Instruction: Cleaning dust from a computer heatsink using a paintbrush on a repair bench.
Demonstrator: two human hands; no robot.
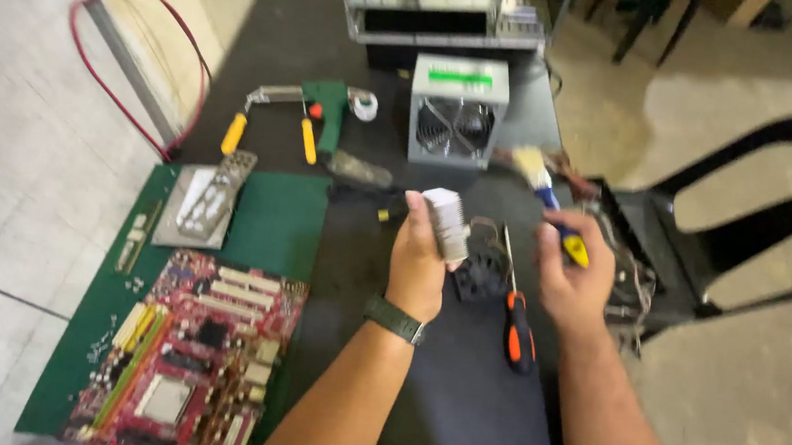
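Taking the red motherboard [190,358] on the green mat [288,221] as the landmark: just to its right, the left hand [418,269], a dark watch [395,319] at the wrist, is closed around a small finned metal block [446,223], probably a heatsink, held upright above the dark table [465,406]. It looks stiff and fairly light, with thin fins likely to bend or bite, so the solid sides are the safer place to grip. Further right, the right hand [574,281] is wrapped around the blue-and-yellow handle of a paintbrush [544,191], bristles pointing away. Between the hands lie an orange-handled screwdriver [514,309] and a small black fan [481,273]. Beyond the motherboard sits a metal plate [202,200], then yellow-handled tools [274,126], and farther right a grey power supply [457,111].
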